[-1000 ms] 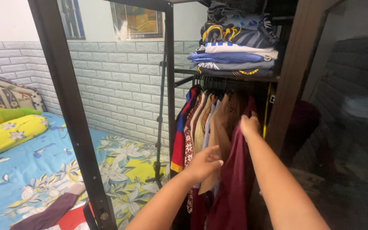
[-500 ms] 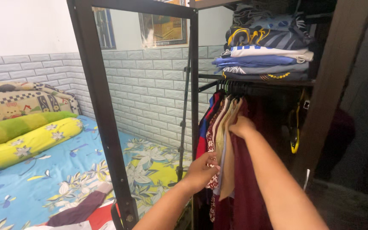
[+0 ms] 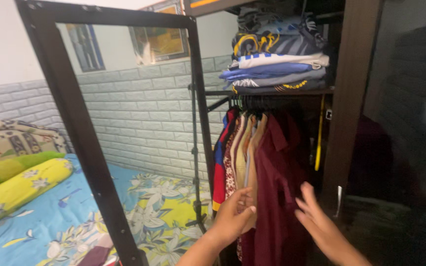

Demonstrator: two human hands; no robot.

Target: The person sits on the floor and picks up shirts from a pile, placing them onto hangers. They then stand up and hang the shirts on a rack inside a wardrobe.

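The maroon shirt (image 3: 277,187) already hung on the rail at twelve o'clock from both hands, the left hand (image 3: 232,216) pinching the tan garments (image 3: 247,162) beside it while the right hand (image 3: 316,221), fingers spread, held nothing, so only straightening seemed left.

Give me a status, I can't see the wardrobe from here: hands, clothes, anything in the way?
Left hand pinching tan shirt edge. Right hand open, beside maroon shirt, holding nothing. Black frame post stands left, clear of both hands.
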